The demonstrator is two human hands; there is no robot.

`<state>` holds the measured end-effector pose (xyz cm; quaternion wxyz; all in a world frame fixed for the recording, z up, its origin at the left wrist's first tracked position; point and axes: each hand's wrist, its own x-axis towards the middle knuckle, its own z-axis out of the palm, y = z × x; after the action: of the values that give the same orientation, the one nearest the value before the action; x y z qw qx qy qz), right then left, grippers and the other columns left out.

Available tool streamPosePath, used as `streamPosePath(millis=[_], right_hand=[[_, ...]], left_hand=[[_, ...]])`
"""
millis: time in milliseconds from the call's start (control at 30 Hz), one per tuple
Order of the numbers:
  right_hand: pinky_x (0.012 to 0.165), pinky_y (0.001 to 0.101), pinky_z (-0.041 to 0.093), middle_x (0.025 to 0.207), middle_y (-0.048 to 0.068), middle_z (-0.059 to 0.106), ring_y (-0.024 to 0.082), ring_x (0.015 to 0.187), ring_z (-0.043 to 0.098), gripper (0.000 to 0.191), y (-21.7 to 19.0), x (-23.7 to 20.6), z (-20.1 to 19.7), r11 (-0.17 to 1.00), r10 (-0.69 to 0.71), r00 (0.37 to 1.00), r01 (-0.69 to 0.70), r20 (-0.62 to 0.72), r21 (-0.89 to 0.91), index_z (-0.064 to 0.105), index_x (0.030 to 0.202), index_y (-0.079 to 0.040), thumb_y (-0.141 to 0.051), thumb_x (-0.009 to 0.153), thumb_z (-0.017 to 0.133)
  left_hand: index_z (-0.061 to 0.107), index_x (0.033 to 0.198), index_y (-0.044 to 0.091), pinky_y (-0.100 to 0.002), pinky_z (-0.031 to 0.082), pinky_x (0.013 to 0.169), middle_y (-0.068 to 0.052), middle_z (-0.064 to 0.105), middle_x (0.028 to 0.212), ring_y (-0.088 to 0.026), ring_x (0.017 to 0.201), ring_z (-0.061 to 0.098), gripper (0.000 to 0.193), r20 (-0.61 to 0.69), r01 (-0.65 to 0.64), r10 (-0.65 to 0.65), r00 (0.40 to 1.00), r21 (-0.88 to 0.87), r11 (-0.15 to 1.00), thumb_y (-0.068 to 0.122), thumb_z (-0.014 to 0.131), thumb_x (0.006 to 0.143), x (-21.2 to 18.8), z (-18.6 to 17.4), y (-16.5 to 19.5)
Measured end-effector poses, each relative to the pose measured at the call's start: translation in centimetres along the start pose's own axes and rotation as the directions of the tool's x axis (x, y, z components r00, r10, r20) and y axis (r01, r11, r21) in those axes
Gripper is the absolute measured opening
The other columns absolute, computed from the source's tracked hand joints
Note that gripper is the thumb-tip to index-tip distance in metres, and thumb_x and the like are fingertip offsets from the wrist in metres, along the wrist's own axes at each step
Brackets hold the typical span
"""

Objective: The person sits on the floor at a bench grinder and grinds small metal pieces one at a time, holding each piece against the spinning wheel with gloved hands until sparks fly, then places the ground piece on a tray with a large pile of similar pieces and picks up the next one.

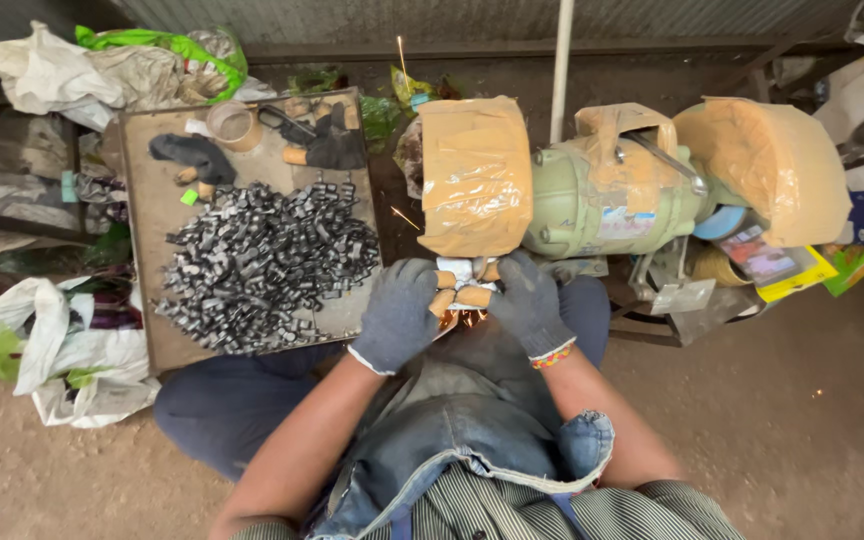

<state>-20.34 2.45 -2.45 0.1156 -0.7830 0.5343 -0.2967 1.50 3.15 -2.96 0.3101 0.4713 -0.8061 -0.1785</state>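
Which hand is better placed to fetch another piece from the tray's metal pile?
Probably the left hand: it sits right beside the tray holding the metal pieces; the right hand is farther, below the grinder.

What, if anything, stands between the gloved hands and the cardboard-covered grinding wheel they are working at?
Nothing visible does. The left hand and right hand sit directly below the covered wheel, pressing a small piece toward it, with sparks beneath.

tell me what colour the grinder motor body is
Pale green, seen in the head view: the grinder motor body, between its two tape-covered guards.
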Motion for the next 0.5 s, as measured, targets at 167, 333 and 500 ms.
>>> streamPosePath(millis=[167,333,500], right_hand=[[0.065,0.0428,0.053,0.085,0.011,0.066,0.03,0.078,0.066,0.037,-2.5,-2.3,-1.0,0.996,0.012,0.999,-0.009,-0.031,0.085,0.07,0.091,-0.008,-0.035,0.074,0.088],[0.078,0.0401,0.054,0.103,0.007,0.072,0.027,0.097,0.067,0.023,-3.1,-6.1,-1.0,0.942,-0.322,0.938,0.331,0.131,-0.056,0.075,0.103,-0.012,-0.024,0.083,0.076],[0.087,0.0412,0.052,0.107,0.003,0.073,0.025,0.103,0.067,0.024,-1.7,-8.2,1.6,0.991,-0.062,0.97,0.087,0.236,-0.097,0.074,0.101,-0.013,-0.032,0.086,0.072]], left_hand=[[0.067,0.107,0.002,-0.049,0.049,0.085,-0.016,0.064,0.106,-0.039,0.1,0.062,0.031,-0.02,0.133,-0.137,0.99,-0.138,0.982,0.024,0.075,0.088,-3.7,0.5,1.7],[0.07,0.106,0.007,-0.047,0.051,0.087,-0.012,0.067,0.111,-0.034,0.103,0.065,0.026,0.243,0.045,-0.015,0.97,-0.119,0.992,0.029,0.069,0.092,-6.4,-0.3,1.4],[0.075,0.105,0.016,-0.045,0.052,0.087,-0.01,0.073,0.104,-0.029,0.1,0.069,0.02,0.421,0.251,-0.452,0.786,0.451,0.857,0.021,0.064,0.089,-6.4,-2.3,-2.9]])
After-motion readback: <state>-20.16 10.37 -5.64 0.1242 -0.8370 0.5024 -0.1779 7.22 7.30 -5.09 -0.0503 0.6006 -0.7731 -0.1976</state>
